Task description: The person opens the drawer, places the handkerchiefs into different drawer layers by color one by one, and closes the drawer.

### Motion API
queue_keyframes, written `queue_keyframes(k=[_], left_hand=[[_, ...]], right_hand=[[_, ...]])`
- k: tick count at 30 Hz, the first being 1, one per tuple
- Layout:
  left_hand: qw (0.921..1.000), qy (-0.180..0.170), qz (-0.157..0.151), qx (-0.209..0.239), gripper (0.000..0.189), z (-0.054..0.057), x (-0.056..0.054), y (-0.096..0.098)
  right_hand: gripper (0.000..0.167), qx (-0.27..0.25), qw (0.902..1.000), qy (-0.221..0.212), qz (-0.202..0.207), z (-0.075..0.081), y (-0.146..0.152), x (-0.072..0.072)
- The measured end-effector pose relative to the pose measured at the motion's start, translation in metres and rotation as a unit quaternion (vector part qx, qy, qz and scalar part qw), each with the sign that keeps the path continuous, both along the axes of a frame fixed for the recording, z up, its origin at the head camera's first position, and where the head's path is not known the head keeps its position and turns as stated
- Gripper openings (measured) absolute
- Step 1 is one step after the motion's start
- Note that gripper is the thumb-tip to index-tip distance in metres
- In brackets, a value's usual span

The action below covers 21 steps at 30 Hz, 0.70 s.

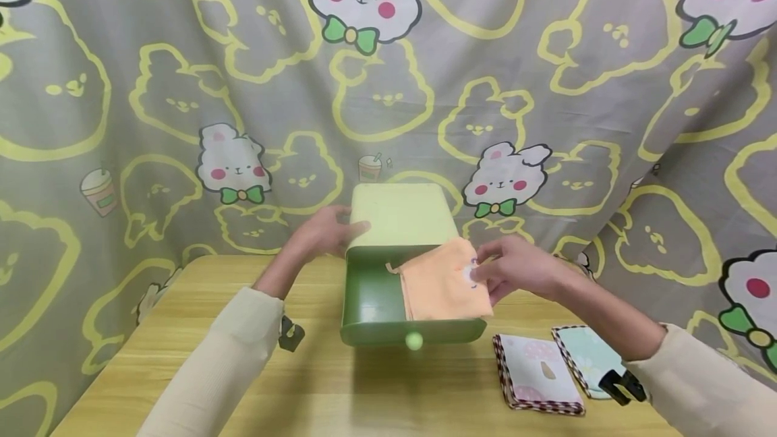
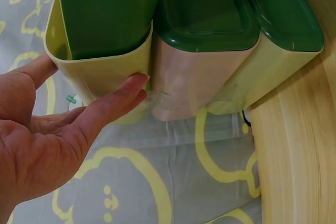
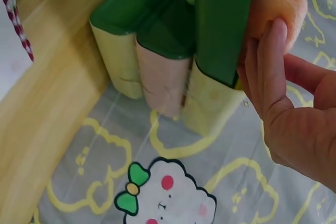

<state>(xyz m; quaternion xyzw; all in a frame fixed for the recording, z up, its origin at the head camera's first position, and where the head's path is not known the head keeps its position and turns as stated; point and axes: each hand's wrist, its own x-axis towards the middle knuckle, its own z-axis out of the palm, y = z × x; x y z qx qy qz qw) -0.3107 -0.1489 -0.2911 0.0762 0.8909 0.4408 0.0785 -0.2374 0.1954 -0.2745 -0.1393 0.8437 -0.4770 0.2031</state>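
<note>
The top green drawer (image 1: 373, 295) stands pulled out of its pale yellow case (image 1: 400, 214). Against the case's left edge rests my left hand (image 1: 328, 231), its thumb over the top. In the left wrist view its straight fingers (image 2: 118, 95) lie along the case's side. My right hand (image 1: 516, 265) holds the right edge of a folded orange hand towel (image 1: 440, 282), which has a small hanging loop at its left corner. The towel lies over the drawer's right half and reaches its right rim. In the right wrist view the drawer wall hides part of the towel (image 3: 275, 14).
Below the open drawer, a pink case (image 2: 194, 72) and another pale yellow case (image 2: 273, 72) have their green drawers closed. Two folded cloths, one white with mushrooms (image 1: 540, 369) and one light green (image 1: 583, 356), lie on the wooden table (image 1: 291, 396) at right. A patterned curtain (image 1: 388, 100) hangs behind.
</note>
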Motion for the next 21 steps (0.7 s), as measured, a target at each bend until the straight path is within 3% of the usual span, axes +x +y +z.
queue_keyframes(k=[10, 21], left_hand=[[1.0, -0.007, 0.002, 0.004, 0.081, 0.001, -0.001, 0.0], [1.0, -0.007, 0.007, -0.002, 0.082, 0.0, -0.001, 0.0]], right_hand=[[0.053, -0.025, 0.9995, -0.004, -0.017, -0.009, -0.019, 0.003], [0.038, -0.013, 0.9998, 0.002, -0.013, -0.012, -0.025, 0.001]])
